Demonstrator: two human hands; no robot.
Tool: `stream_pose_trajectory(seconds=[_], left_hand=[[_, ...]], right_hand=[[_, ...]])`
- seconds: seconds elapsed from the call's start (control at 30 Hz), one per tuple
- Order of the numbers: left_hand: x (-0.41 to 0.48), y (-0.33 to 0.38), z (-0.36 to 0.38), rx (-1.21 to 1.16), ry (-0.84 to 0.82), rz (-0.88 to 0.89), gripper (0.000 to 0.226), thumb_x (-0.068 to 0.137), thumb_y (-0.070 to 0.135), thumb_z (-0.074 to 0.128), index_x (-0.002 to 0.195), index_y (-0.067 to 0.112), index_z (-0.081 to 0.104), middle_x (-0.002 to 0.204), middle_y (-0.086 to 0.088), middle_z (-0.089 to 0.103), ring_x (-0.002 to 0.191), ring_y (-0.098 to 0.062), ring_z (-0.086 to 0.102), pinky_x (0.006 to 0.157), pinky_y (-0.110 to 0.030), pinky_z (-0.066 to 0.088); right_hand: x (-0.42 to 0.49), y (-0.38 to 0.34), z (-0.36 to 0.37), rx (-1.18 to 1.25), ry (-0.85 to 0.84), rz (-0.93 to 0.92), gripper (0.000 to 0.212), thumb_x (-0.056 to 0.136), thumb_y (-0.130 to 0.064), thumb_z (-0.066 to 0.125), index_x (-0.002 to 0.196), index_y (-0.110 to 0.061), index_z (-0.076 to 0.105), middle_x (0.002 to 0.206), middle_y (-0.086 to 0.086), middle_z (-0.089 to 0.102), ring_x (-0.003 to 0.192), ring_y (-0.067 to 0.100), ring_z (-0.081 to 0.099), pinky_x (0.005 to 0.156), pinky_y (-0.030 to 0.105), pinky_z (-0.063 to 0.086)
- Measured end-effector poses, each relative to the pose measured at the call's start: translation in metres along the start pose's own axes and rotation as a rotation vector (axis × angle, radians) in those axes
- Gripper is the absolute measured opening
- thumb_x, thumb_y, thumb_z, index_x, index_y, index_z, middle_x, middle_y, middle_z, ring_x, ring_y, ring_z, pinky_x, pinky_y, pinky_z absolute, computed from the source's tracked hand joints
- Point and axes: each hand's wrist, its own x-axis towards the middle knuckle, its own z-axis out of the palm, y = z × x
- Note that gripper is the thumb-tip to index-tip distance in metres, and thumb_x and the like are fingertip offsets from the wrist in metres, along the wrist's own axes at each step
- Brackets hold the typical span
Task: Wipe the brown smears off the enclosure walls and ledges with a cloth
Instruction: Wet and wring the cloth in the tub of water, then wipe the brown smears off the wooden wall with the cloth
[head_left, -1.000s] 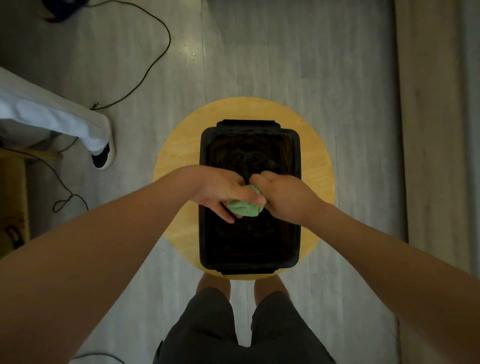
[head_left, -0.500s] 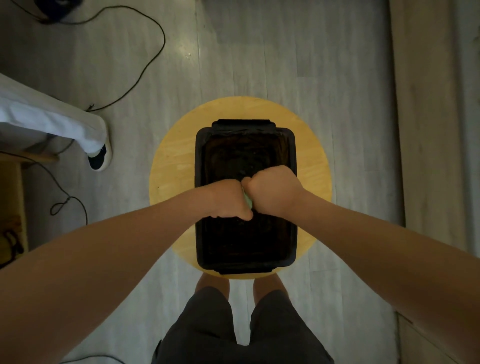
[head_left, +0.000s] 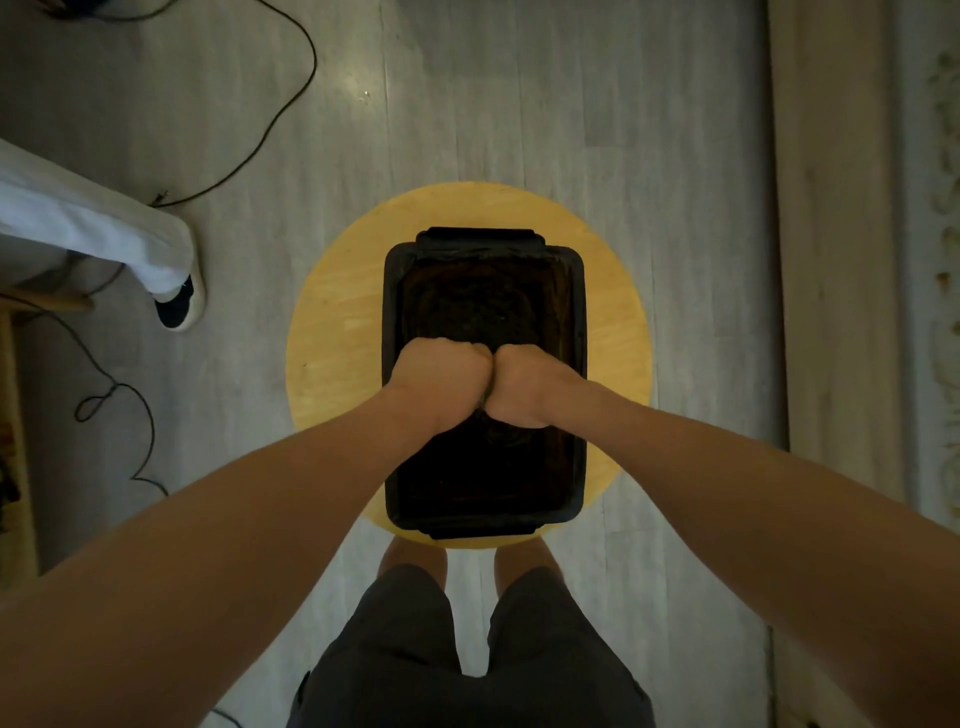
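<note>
two hands meet over the middle of the enclosure (head_left: 581, 312), a black rectangular tub. the left hand (head_left: 441, 384) and right hand (head_left: 524, 387) are each balled into a fist, fingers curled tight under, knuckles touching side by side. the cloth (head_left: 484, 404) is clamped between them and almost wholly hidden; only a dim sliver shows in the seam where the fists meet. brown smears (head_left: 478, 306) streak the enclosure's floor and inner walls, clearest at its far end. the enclosure stands on a round wooden table (head_left: 337, 332), whose top shows to its left, right and far side. on the near side of the enclosure are the person's dark shorts (head_left: 467, 649). well to the left of the enclosure, on the grey floor, are another person's white trouser leg (head_left: 104, 228) and shoe (head_left: 176, 306), and a black cable (head_left: 291, 78) lies beyond its far left.
</note>
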Motion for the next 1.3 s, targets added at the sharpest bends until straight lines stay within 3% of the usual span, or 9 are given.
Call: stream_pose_trajectory(seconds=[0.17, 0.47, 0.63, 0.7, 0.77, 0.87, 1.0, 1.13, 1.3], left_hand=[[0.002, -0.002, -0.007, 0.047, 0.027, 0.039, 0.013, 0.101, 0.015, 0.044, 0.089, 0.018, 0.048, 0.088, 0.000, 0.068, 0.072, -0.025, 0.065, 0.056, -0.035, 0.037], [-0.013, -0.007, -0.032, 0.122, 0.057, 0.147, 0.011, 0.103, 0.017, 0.043, 0.098, 0.015, 0.053, 0.080, 0.002, 0.057, 0.064, -0.021, 0.057, 0.053, -0.035, 0.041], [-0.021, -0.006, -0.042, 0.099, 0.042, 0.044, 0.015, 0.099, 0.018, 0.054, 0.113, 0.012, 0.054, 0.099, -0.004, 0.066, 0.080, -0.024, 0.066, 0.058, -0.036, 0.040], [-0.019, -0.005, -0.039, -0.081, -0.177, -0.082, 0.045, 0.092, 0.021, 0.069, 0.128, 0.010, 0.045, 0.107, -0.009, 0.064, 0.092, -0.030, 0.067, 0.064, -0.038, 0.044], [-0.020, -0.004, -0.032, -0.283, -0.391, -0.148, 0.071, 0.084, 0.024, 0.079, 0.138, 0.009, 0.035, 0.100, -0.009, 0.054, 0.089, -0.028, 0.061, 0.067, -0.036, 0.046], [-0.024, -0.003, -0.023, -0.500, -0.456, -0.235, 0.068, 0.082, 0.030, 0.082, 0.131, 0.008, 0.041, 0.096, -0.005, 0.052, 0.088, -0.024, 0.059, 0.067, -0.033, 0.048], [-0.025, 0.005, -0.043, -0.855, -0.332, -0.431, 0.061, 0.077, 0.047, 0.084, 0.116, 0.019, 0.046, 0.104, -0.005, 0.063, 0.084, -0.018, 0.063, 0.061, -0.031, 0.049], [-0.010, 0.052, -0.086, -1.161, -0.001, -0.621, 0.059, 0.080, 0.049, 0.084, 0.116, 0.018, 0.047, 0.102, -0.004, 0.065, 0.080, -0.017, 0.065, 0.061, -0.031, 0.056], [0.075, 0.171, -0.144, -1.442, 0.227, -0.608, 0.058, 0.078, 0.046, 0.088, 0.118, 0.021, 0.054, 0.108, -0.002, 0.071, 0.094, -0.018, 0.071, 0.077, -0.039, 0.061]], right_hand=[[-0.004, -0.005, -0.002, 0.200, -0.040, 0.129, 0.019, 0.086, -0.010, 0.057, 0.068, -0.014, 0.056, 0.066, 0.006, 0.054, 0.059, 0.021, 0.053, 0.047, 0.028, 0.038], [-0.028, -0.018, -0.012, 0.529, -0.163, 0.345, 0.029, 0.081, -0.007, 0.066, 0.073, -0.019, 0.041, 0.059, 0.002, 0.032, 0.050, 0.017, 0.029, 0.047, 0.029, 0.024], [-0.034, -0.019, -0.008, 0.504, 0.007, 0.136, 0.029, 0.086, -0.006, 0.066, 0.066, -0.013, 0.047, 0.059, 0.005, 0.045, 0.051, 0.016, 0.045, 0.050, 0.031, 0.034], [-0.032, -0.016, 0.000, 0.406, -0.004, 0.067, 0.013, 0.088, -0.012, 0.069, 0.085, -0.010, 0.057, 0.082, 0.007, 0.058, 0.077, 0.020, 0.060, 0.065, 0.037, 0.045], [-0.033, -0.009, 0.006, 0.336, -0.109, 0.106, 0.038, 0.087, -0.021, 0.073, 0.119, -0.013, 0.053, 0.111, 0.007, 0.056, 0.097, 0.025, 0.059, 0.074, 0.039, 0.048], [-0.037, 0.000, 0.008, 0.446, -0.201, 0.093, 0.050, 0.093, -0.014, 0.065, 0.140, -0.011, 0.048, 0.121, 0.016, 0.056, 0.104, 0.024, 0.055, 0.082, 0.037, 0.046], [-0.044, 0.028, -0.006, 0.827, -0.192, 0.030, 0.037, 0.101, -0.021, 0.053, 0.139, -0.022, 0.054, 0.134, 0.006, 0.059, 0.123, 0.021, 0.059, 0.107, 0.043, 0.052], [-0.067, 0.081, -0.043, 0.998, -0.076, -0.053, 0.028, 0.105, -0.032, 0.049, 0.124, -0.020, 0.066, 0.121, 0.007, 0.072, 0.107, 0.023, 0.072, 0.100, 0.044, 0.058], [-0.135, 0.203, -0.113, 1.016, 0.129, -0.119, 0.020, 0.103, -0.026, 0.052, 0.114, -0.017, 0.067, 0.105, 0.005, 0.075, 0.102, 0.028, 0.074, 0.091, 0.042, 0.058]])
